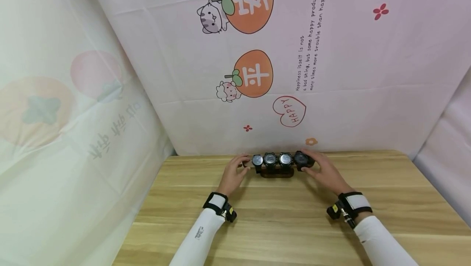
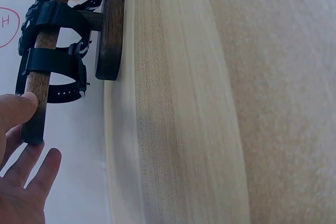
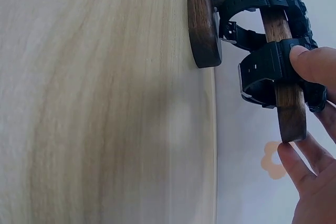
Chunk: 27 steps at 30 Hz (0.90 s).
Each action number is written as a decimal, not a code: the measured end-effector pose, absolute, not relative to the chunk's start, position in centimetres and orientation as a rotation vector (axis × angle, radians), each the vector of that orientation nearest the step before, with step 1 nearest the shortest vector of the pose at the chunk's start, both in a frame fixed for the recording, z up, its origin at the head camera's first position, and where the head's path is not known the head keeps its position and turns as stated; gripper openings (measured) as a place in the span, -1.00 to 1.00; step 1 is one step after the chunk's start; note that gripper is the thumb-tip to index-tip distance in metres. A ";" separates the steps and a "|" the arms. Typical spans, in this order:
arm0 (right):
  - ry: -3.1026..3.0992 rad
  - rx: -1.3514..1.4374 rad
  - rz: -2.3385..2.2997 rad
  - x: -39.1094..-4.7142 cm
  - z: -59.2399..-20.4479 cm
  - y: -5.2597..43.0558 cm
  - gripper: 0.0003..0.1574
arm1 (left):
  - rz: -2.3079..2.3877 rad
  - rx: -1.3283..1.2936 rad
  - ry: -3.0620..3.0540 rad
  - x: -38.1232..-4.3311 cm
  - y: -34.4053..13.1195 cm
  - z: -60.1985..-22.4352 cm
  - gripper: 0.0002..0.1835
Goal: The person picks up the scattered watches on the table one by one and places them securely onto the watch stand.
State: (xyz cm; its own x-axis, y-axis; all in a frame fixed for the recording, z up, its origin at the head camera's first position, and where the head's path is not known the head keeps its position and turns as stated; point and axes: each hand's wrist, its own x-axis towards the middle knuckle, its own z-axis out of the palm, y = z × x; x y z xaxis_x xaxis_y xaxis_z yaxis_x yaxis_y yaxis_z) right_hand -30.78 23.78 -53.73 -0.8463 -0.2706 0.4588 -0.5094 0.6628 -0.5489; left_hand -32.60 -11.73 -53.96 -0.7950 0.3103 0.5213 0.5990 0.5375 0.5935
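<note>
A dark wooden watch stand [image 1: 276, 174] is at the table's back edge, its crossbar [image 2: 38, 84] carrying several black wristwatches [image 1: 270, 158] side by side. My left hand [image 1: 232, 177] grips the bar's left end, thumb on the near side and fingers behind and below the tip. At the other end my right hand [image 1: 327, 175] holds the stand, with its thumb pressing the outermost wristwatch [image 3: 262, 72] against the bar. A right fingertip touches the bar's tip from below. The watch faces point up in the head view, and their buckled straps loop under the bar.
The light wood-grain table [image 1: 274, 221] stretches toward me. Right behind the stand hangs a white printed cloth [image 1: 349, 106] with fruit, heart and flower pictures. More pale cloth [image 1: 66, 155] closes off the left side.
</note>
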 end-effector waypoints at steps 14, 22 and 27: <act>-2.542 0.612 0.987 -30.9 -53.7 23.5 -0.14 | -1.144 -0.756 -2.421 -32.7 -11.7 -53.7 -0.64; -2.550 0.609 0.988 -30.7 -53.7 23.4 -0.14 | -1.144 -0.757 -2.411 -32.7 -11.7 -53.8 -0.63; -2.561 0.600 0.980 -30.7 -53.6 23.5 -0.14 | -1.142 -0.753 -2.418 -32.6 -11.7 -53.9 -0.64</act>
State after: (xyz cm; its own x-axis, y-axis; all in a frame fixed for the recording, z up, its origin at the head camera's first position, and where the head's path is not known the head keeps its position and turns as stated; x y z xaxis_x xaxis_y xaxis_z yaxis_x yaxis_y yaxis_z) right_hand -30.67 23.46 -53.60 -0.8555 -0.2648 0.4449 -0.4942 0.6740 -0.5491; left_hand -32.65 -11.66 -53.86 -0.7926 0.3101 0.5249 0.6024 0.5312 0.5957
